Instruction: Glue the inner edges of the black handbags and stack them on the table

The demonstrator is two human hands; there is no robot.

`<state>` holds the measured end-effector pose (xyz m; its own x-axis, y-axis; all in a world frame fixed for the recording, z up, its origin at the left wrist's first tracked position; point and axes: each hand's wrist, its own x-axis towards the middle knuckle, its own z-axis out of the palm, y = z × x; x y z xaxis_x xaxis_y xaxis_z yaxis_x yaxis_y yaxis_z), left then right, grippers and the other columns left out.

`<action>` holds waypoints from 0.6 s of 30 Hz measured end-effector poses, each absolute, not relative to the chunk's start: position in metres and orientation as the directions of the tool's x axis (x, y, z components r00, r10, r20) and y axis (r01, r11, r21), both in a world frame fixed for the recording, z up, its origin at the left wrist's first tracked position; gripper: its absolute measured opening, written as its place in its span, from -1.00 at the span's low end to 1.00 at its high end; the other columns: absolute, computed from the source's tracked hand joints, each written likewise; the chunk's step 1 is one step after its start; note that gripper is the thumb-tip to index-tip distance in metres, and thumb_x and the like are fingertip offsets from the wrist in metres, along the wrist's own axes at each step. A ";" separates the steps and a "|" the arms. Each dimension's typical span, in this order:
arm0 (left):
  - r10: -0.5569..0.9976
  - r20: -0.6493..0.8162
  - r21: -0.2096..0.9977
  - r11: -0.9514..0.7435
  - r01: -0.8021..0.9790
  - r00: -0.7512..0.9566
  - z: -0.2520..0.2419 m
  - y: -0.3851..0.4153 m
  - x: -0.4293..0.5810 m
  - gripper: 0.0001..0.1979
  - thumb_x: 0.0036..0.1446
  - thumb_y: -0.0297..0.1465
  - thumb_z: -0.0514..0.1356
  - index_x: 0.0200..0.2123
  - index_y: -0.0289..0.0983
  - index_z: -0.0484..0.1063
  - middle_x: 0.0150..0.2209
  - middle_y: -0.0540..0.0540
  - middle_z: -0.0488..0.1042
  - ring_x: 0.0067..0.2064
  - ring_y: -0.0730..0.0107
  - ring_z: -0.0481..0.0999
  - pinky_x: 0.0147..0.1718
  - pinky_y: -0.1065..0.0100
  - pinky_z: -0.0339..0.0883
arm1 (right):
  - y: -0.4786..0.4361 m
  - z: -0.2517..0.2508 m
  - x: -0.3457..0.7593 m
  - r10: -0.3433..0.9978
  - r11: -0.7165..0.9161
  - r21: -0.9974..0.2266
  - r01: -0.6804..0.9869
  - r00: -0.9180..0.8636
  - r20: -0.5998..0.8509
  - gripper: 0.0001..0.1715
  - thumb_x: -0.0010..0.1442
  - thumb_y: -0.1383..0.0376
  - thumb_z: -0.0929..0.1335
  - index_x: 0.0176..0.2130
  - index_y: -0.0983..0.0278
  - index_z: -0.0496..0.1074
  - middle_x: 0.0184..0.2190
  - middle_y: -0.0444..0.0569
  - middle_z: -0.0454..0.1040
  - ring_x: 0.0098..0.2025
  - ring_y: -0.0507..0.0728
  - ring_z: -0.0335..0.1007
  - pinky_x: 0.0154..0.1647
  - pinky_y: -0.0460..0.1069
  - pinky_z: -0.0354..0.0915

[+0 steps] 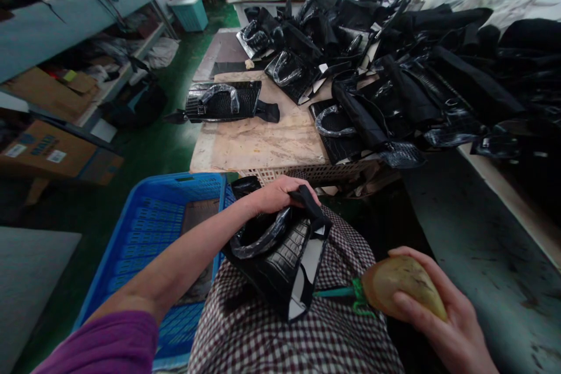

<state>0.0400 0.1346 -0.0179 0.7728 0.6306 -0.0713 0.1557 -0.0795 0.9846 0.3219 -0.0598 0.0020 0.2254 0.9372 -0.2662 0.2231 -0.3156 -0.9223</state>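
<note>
My left hand [280, 194] grips the top edge of a black crocodile-pattern handbag [280, 257] that rests on my checked apron, its plastic-wrapped handle lying across the front. My right hand [442, 315] is closed round the bulbous tan wooden handle of a tool [401, 289] whose green-wrapped shaft points left, its tip at the bag's side edge. Both hands sit low in the view, over my lap.
A blue plastic crate [149, 239] stands at my left knee. Ahead, a worn board table [258, 140] carries one flat black bag [223, 102]. A large heap of black bags [394, 76] covers the bench to the right. Shelves with cardboard boxes [44, 149] line the left.
</note>
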 end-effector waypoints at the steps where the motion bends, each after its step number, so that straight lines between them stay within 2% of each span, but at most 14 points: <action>1: 0.633 -0.072 0.985 -0.077 0.156 0.770 -0.018 0.135 0.040 -0.86 0.11 -0.50 0.26 -0.25 -0.28 0.61 -0.20 -0.11 0.60 -0.12 0.30 0.59 0.00 0.23 0.40 | -0.061 0.004 0.319 0.933 -0.329 -0.921 0.208 0.223 -0.283 -0.42 -0.04 0.00 0.50 -0.05 0.14 0.45 -0.23 -0.09 0.52 -0.26 0.20 0.45 -0.32 -0.10 0.43; 8: 0.655 -0.081 0.984 -0.067 0.164 0.752 -0.017 0.135 0.042 -0.87 0.08 -0.50 0.27 -0.28 -0.27 0.62 -0.21 -0.11 0.60 -0.13 0.31 0.59 -0.01 0.23 0.41 | -0.065 0.002 0.315 0.918 -0.349 -0.918 0.189 0.267 -0.294 -0.41 -0.03 0.04 0.50 -0.02 0.13 0.43 -0.23 -0.11 0.50 -0.27 0.18 0.43 -0.32 -0.11 0.41; 18: 0.680 -0.101 0.982 -0.051 0.184 0.727 -0.019 0.135 0.041 -0.86 0.06 -0.50 0.28 -0.27 -0.28 0.61 -0.21 -0.10 0.59 -0.13 0.29 0.59 0.00 0.23 0.40 | -0.078 -0.006 0.318 0.912 -0.385 -0.910 0.157 0.214 -0.349 -0.37 -0.04 0.02 0.51 0.00 0.14 0.42 -0.21 -0.07 0.53 -0.23 0.21 0.46 -0.30 -0.10 0.43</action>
